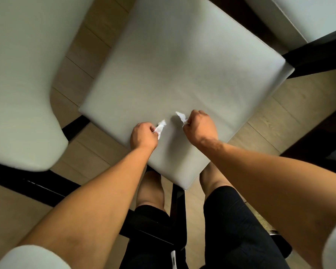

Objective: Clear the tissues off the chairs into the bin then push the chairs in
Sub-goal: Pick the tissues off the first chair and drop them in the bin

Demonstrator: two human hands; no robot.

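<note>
1. Since both hands were already closed into fists, each pinching its own scrap, nothing was left to reach for: the left hand had the left tissue, the right hand the right tissue.
2. Both scraps sat just over the near edge of the middle chair seat, close together, neither hand nearer.
3. They looked small, white, crumpled and torn-edged.
4. No bin in view, so I'd guess carrying them off comes next.

The cushioned square chair seat under both hands is plain pale grey, on a black frame. Each of the hands pinches a crumpled white paper tissue. The plank floor beyond is light tan woodgrain. The shorts are black.
</note>
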